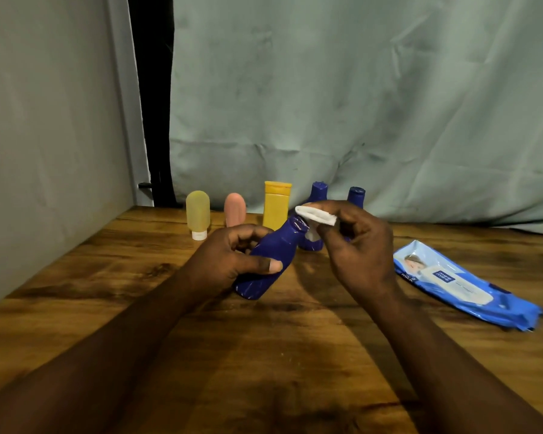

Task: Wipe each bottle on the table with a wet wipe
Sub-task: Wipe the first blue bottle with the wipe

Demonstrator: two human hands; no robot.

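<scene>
My left hand (229,258) grips a dark blue bottle (270,261), tilted with its cap toward the upper right, above the wooden table (264,355). My right hand (358,245) pinches a folded white wet wipe (315,216) that touches the bottle's cap. Along the back stand a yellow-green tube (198,213), a pink tube (234,211), a yellow bottle (276,203) and two more blue bottles (318,192) (356,195), the blue ones partly hidden behind my right hand and the wipe.
A blue pack of wet wipes (461,283) lies flat on the table at the right. A grey-green cloth (358,104) hangs behind the table, and a pale wall (44,136) borders its left side.
</scene>
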